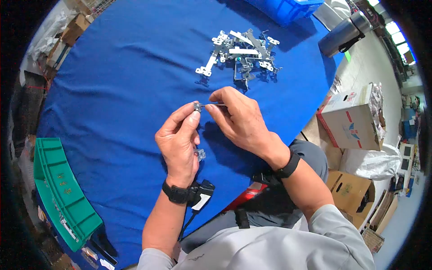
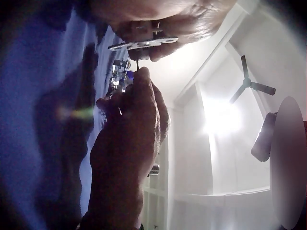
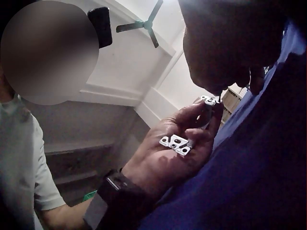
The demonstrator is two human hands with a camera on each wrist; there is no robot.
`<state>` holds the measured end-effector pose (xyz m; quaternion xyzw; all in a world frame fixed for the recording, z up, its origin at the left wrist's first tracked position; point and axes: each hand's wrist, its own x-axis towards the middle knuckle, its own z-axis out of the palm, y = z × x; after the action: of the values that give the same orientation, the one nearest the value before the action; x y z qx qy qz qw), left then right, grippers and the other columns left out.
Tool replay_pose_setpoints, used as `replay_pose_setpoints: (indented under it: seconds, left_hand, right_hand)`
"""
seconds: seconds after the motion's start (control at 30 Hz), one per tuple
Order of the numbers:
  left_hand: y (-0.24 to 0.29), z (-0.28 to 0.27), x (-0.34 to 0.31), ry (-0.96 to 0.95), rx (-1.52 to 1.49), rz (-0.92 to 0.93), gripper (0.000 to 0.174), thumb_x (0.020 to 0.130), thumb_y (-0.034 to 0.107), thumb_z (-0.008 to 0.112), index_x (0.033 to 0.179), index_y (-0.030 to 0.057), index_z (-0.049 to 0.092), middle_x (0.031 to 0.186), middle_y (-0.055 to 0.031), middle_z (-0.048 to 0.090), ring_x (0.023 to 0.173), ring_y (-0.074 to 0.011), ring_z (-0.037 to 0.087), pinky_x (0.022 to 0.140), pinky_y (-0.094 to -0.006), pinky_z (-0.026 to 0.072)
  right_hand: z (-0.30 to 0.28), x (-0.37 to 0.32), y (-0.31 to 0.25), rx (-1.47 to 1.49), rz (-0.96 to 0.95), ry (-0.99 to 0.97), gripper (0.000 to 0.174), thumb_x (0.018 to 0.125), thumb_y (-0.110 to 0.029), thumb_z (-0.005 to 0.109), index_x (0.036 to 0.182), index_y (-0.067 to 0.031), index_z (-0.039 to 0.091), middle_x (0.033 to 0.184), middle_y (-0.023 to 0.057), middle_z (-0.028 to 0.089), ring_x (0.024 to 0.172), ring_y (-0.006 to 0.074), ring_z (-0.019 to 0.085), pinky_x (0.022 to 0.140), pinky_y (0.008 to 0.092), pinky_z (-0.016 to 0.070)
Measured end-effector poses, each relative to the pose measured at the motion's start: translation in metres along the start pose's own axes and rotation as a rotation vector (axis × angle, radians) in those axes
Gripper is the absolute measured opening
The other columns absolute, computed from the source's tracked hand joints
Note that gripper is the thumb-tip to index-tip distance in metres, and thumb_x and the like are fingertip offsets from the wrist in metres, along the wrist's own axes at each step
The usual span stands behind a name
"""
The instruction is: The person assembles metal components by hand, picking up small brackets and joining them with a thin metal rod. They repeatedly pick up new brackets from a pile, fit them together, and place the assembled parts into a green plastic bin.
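A metal bracket with holed end plates lies across the palm of my left hand. My left thumb and forefinger pinch its upper end, while its lower end sticks out by the heel of that hand. Close to the right, my right hand pinches a thin metal rod between thumb and forefinger. The rod's tip points at the pinched end of the bracket, right at it in the left wrist view. The middle of the bracket is hidden by my left fingers.
A pile of similar metal brackets lies on the blue cloth beyond my hands. A blue bin and a steel flask stand at the far right. The green tray sits at the left edge, and cardboard boxes stand on the right.
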<state>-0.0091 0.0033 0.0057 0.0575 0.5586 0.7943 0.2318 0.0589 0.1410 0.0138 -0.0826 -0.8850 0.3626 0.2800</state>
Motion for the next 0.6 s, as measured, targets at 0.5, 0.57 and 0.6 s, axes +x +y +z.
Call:
replay_pose_setpoints:
  seconds: [0.5, 0.57, 0.6]
  left_hand:
    - [-0.0001, 0.0007, 0.0001, 0.024, 0.001, 0.019, 0.019, 0.088, 0.002, 0.069, 0.106, -0.0012, 0.071, 0.088, -0.0061, 0.072, 0.053, -0.0032, 0.05, 0.043, -0.0178, 0.0364]
    - [-0.0006, 0.0004, 0.0002, 0.02, 0.009, 0.016, 0.019, 0.088, 0.002, 0.069, 0.106, -0.0012, 0.071, 0.089, -0.006, 0.072, 0.052, -0.0033, 0.049, 0.043, -0.0179, 0.0362]
    - [-0.0008, 0.0006, 0.0005, 0.016, 0.001, 0.018, 0.019, 0.088, 0.002, 0.069, 0.106, -0.0012, 0.071, 0.089, -0.0061, 0.072, 0.052, -0.0033, 0.049, 0.042, -0.018, 0.0359]
  right_hand:
    - [0.0019, -0.0005, 0.0023, 0.085, -0.001, -0.013, 0.013, 0.088, -0.009, 0.066, 0.089, -0.0024, 0.055, 0.079, 0.0159, 0.059, 0.068, 0.0349, 0.061, 0.057, 0.0424, 0.0475]
    - [0.0006, -0.0002, 0.0022, 0.072, -0.011, -0.023, 0.013, 0.088, -0.01, 0.066, 0.089, -0.0025, 0.055, 0.079, 0.0159, 0.059, 0.068, 0.035, 0.061, 0.057, 0.0424, 0.0474]
    - [-0.0007, 0.0001, 0.0026, 0.049, -0.024, -0.033, 0.013, 0.088, -0.01, 0.066, 0.089, -0.0027, 0.055, 0.079, 0.0159, 0.058, 0.068, 0.0351, 0.061, 0.057, 0.0423, 0.0472]
